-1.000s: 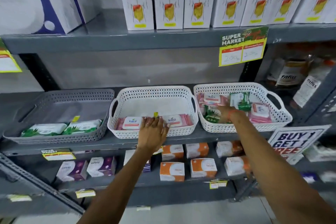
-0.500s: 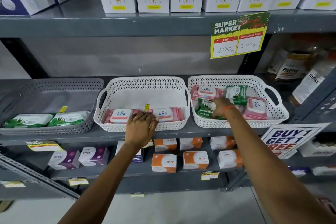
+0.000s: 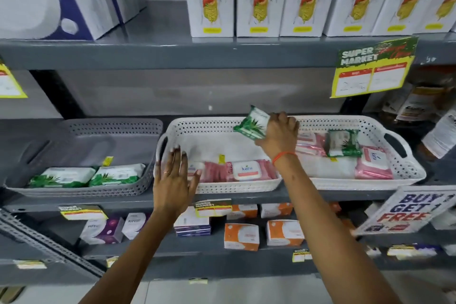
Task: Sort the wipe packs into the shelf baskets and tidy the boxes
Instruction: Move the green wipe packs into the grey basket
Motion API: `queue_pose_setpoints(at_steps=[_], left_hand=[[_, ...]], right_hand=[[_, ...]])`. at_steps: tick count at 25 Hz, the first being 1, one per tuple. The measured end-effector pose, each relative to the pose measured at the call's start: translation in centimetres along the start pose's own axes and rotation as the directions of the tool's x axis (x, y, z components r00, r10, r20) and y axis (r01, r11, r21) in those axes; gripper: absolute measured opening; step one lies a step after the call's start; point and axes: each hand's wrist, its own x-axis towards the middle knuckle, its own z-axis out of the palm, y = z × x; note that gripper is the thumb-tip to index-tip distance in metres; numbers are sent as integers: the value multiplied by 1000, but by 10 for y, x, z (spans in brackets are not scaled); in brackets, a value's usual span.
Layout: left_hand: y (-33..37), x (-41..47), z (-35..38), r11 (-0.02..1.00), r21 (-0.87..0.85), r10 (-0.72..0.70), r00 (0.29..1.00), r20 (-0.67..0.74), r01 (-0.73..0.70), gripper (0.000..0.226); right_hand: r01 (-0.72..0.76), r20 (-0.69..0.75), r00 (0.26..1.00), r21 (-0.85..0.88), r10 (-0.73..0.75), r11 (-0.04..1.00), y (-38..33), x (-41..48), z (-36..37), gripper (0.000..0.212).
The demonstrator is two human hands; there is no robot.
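Green wipe pack (image 3: 251, 122) being gripped in the curled right hand (image 3: 280, 134), lifted and tilted over the gap between the middle white basket (image 3: 217, 186) and the right white basket (image 3: 394, 181). Resting spread flat and holding nothing, the left hand (image 3: 174, 177), fingertips over the middle basket's front rim beside pink packs (image 3: 246, 170). Lying in the grey basket (image 3: 81, 190), two more green packs (image 3: 88, 176).
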Motion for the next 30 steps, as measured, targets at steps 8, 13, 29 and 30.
queue_pose_setpoints(at_steps=[8, 13, 29, 30], left_hand=[[-162, -24, -20, 906, -77, -421, 904, -80, 415, 80], [-239, -38, -26, 834, -98, -550, 829, -102, 542, 79], [-250, -34, -22, 835, -64, -550, 824, -136, 546, 78], [-248, -31, -25, 854, -48, -520, 845, -126, 518, 75]], right_hand=[[483, 62, 848, 321, -527, 814, -188, -25, 76, 80], [584, 192, 686, 431, -702, 688, -298, -32, 129, 76], [563, 436, 467, 523, -769, 639, -402, -37, 189, 47], [552, 372, 522, 539, -768, 636, -393, -35, 180, 43]])
